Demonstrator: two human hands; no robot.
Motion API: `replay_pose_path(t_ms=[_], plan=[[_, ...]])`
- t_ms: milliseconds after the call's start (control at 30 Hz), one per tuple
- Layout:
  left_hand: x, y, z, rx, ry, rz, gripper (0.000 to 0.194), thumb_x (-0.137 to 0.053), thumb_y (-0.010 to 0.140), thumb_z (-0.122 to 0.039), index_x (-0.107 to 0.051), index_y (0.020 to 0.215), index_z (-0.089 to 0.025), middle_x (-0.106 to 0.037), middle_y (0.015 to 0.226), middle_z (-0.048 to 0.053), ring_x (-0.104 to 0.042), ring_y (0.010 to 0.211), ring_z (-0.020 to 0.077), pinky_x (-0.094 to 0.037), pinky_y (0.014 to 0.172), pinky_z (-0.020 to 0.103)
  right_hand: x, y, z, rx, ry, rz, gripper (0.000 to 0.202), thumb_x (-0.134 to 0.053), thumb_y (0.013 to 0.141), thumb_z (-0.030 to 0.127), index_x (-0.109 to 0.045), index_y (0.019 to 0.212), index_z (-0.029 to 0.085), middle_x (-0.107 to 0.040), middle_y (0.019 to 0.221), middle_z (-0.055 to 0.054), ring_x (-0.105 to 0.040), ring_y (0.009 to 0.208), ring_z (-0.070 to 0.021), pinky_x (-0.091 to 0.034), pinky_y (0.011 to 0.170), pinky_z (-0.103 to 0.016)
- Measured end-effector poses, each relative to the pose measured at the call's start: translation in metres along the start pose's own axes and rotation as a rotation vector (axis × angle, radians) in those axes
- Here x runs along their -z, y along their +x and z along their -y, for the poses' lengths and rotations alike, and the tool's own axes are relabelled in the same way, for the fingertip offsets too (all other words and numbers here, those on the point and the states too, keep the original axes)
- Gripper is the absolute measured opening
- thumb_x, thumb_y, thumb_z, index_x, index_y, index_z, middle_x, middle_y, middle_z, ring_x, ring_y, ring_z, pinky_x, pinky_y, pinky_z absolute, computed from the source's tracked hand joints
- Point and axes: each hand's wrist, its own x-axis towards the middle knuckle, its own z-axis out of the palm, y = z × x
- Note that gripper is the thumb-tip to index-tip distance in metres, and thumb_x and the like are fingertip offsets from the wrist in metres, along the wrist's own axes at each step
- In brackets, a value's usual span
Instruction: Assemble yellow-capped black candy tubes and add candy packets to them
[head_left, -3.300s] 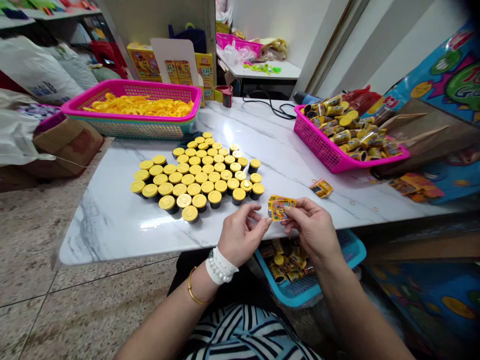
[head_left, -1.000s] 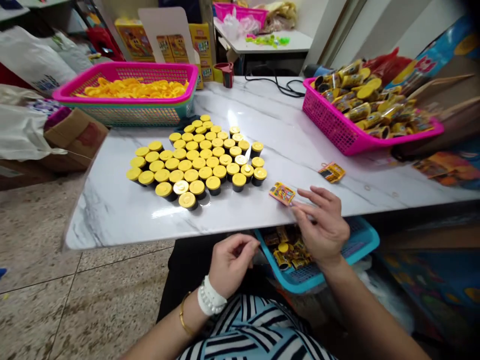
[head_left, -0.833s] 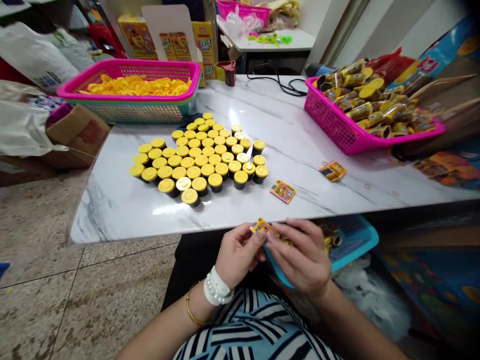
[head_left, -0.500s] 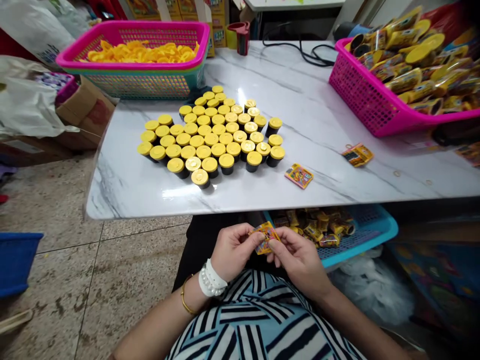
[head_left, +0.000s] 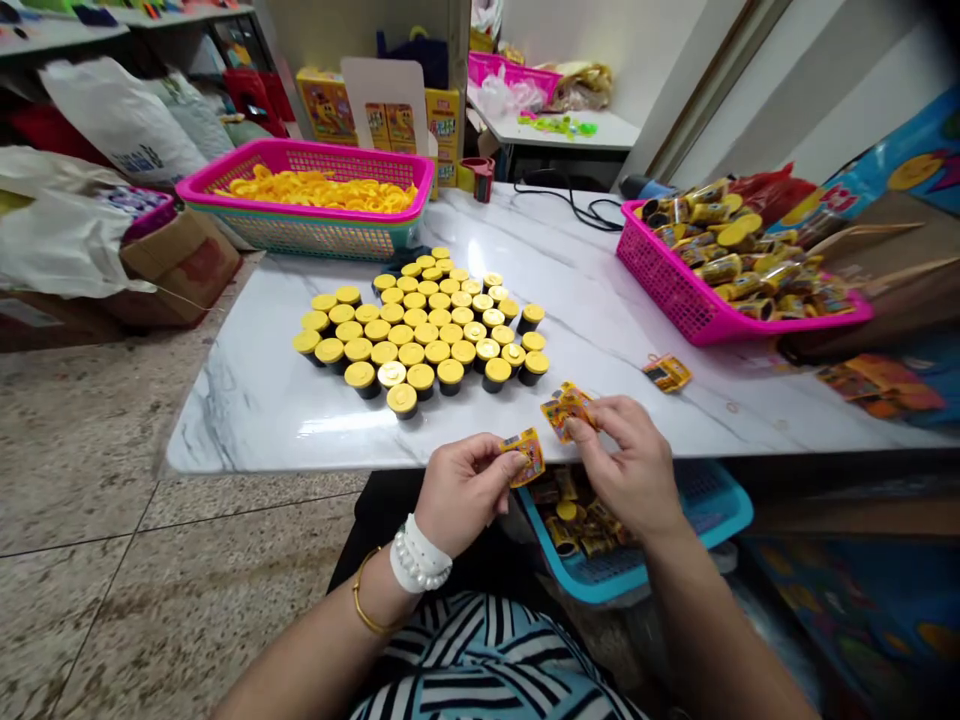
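Observation:
My left hand [head_left: 469, 490] pinches a small yellow-orange printed label [head_left: 523, 457] between thumb and fingers, just off the table's front edge. Thumb and fingers of my right hand [head_left: 626, 460] are closed on more printed labels [head_left: 566, 408] at the front of the marble-patterned table [head_left: 247, 420]. Whether those labels are lifted or rest on the tabletop, I cannot tell. Beyond my hands stand many small black tubs with yellow lids [head_left: 411, 354], grouped closely. Another bundle of labels with a band [head_left: 667, 372] lies to the right.
A pink basket [head_left: 300, 150] of yellow pieces stands back left. Another pink basket [head_left: 697, 320], piled with wrapped tubs, is at right. Below the front edge sits a blue basket [head_left: 600, 590] with more wrapped tubs. A black cable [head_left: 562, 200] lies at the back.
My hands have moved apart. The right one went forward and right to the labels at the table's front; the left keeps a label. The view has tilted up.

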Motion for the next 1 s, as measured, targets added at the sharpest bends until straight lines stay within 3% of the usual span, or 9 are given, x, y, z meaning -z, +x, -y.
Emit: replay_pose_path(t_ms=[133, 233, 333, 433, 500, 567, 667, 733, 1000], plan=[[0.006, -0.006, 0.01, 0.065, -0.052, -0.028, 0.035, -0.064, 0.082, -0.047, -0.057, 0.065, -0.017, -0.049, 0.041, -0.006, -0.036, 0.033, 0.0049, -0.025, 0.034, 0.016, -0.011, 0.015, -0.015, 0.192, -0.166, 0.036, 0.012, -0.065, 0.085, 0.031, -0.066, 0.078, 0.022, -0.063, 0.097, -0.008, -0.055, 0.101, -0.0278, -0.044, 0.092, -0.046], [0.01, -0.012, 0.016, 0.083, -0.077, -0.052, 0.037, -0.064, 0.082, -0.05, -0.057, 0.066, -0.017, -0.049, 0.041, -0.006, -0.035, 0.033, 0.0048, -0.024, 0.034, 0.016, -0.024, 0.01, -0.013, 0.18, -0.255, -0.058, 0.016, -0.069, 0.082, 0.035, -0.068, 0.091, 0.022, -0.064, 0.103, -0.01, -0.053, 0.11, -0.0322, -0.041, 0.097, -0.051], [0.014, -0.018, 0.017, 0.07, -0.07, -0.074, 0.037, -0.063, 0.084, -0.049, -0.057, 0.067, -0.016, -0.048, 0.042, -0.006, -0.034, 0.034, 0.0046, -0.023, 0.035, 0.016, -0.024, -0.005, 0.003, 0.111, -0.151, -0.16, 0.026, -0.067, 0.085, 0.034, -0.066, 0.108, 0.022, -0.065, 0.106, -0.011, -0.056, 0.108, -0.0303, -0.043, 0.096, -0.049], [0.016, -0.025, 0.017, 0.0, -0.029, -0.078, 0.035, -0.062, 0.086, -0.045, -0.06, 0.067, -0.015, -0.048, 0.044, -0.005, -0.037, 0.038, 0.0047, -0.026, 0.039, 0.016, -0.017, -0.025, 0.026, -0.03, 0.194, 0.056, 0.024, -0.062, 0.089, 0.033, -0.064, 0.111, 0.022, -0.066, 0.099, -0.008, -0.061, 0.089, -0.0225, -0.05, 0.077, -0.035], [0.017, -0.03, 0.019, -0.042, -0.003, -0.088, 0.031, -0.063, 0.086, -0.042, -0.062, 0.071, -0.014, -0.048, 0.047, -0.005, -0.04, 0.041, 0.0053, -0.03, 0.041, 0.017, -0.019, -0.039, 0.038, -0.199, 0.441, 0.289, 0.017, -0.058, 0.092, 0.036, -0.065, 0.095, 0.021, -0.064, 0.08, -0.003, -0.058, 0.068, -0.0164, -0.047, 0.06, -0.028], [0.018, -0.035, 0.023, -0.074, -0.011, -0.152, 0.027, -0.065, 0.085, -0.04, -0.064, 0.081, -0.014, -0.051, 0.053, -0.004, -0.044, 0.044, 0.006, -0.033, 0.043, 0.017, -0.026, -0.05, 0.044, -0.362, 0.573, 0.361, 0.025, -0.055, 0.094, 0.039, -0.06, 0.079, 0.02, -0.055, 0.062, 0.002, -0.049, 0.054, -0.0121, -0.04, 0.05, -0.024], [0.021, -0.045, 0.029, -0.117, -0.054, -0.312, 0.026, -0.064, 0.087, -0.041, -0.063, 0.089, -0.015, -0.053, 0.06, -0.004, -0.045, 0.045, 0.0059, -0.035, 0.042, 0.017, -0.042, -0.06, 0.044, -0.436, 0.54, 0.188, 0.033, -0.053, 0.095, 0.04, -0.052, 0.068, 0.02, -0.044, 0.055, 0.005, -0.039, 0.05, -0.0095, -0.033, 0.047, -0.022], [0.023, -0.052, 0.031, -0.136, -0.036, -0.348, 0.027, -0.061, 0.089, -0.041, -0.063, 0.084, -0.015, -0.052, 0.059, -0.004, -0.044, 0.044, 0.0053, -0.033, 0.041, 0.017, -0.05, -0.063, 0.044, -0.411, 0.504, 0.115, 0.035, -0.052, 0.096, 0.039, -0.049, 0.066, 0.02, -0.042, 0.054, 0.006, -0.037, 0.049, -0.0089, -0.032, 0.048, -0.022], [0.024, -0.064, 0.026, -0.314, 0.115, -0.404, 0.018, -0.067, 0.086, -0.03, -0.077, 0.086, -0.016, -0.061, 0.069, 0.003, -0.053, 0.061, 0.0105, -0.04, 0.053, 0.021, -0.058, -0.069, 0.052, -0.142, 0.406, 0.072, 0.022, -0.053, 0.095, 0.022, -0.054, 0.073, 0.02, -0.049, 0.063, 0.004, -0.046, 0.058, -0.01, -0.037, 0.058, -0.023]])
